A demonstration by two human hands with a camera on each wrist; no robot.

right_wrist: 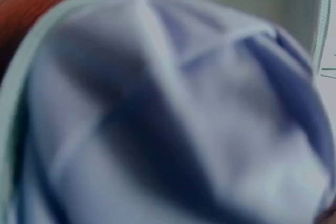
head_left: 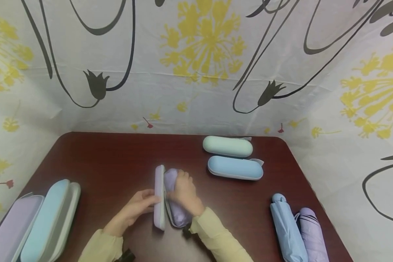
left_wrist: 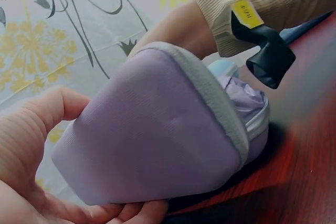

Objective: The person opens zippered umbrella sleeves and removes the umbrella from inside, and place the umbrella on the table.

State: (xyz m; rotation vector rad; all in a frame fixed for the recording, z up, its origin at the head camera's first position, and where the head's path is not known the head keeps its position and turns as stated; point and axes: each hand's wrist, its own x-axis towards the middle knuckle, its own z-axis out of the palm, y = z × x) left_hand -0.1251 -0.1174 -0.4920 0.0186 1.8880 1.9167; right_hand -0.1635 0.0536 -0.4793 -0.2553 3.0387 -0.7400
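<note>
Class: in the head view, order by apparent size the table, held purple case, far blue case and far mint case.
Table
Held purple case
Far blue case, far mint case: too alike to rank

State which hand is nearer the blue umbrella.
Right. The right hand touches the purple umbrella in the open case, left of the blue umbrella; the left hand, at that case's lid, is farther left.

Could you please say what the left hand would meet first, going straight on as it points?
The left hand would first meet the purple lid it holds; beyond, probably the purple bundle inside the case, though depth is unclear.
</note>
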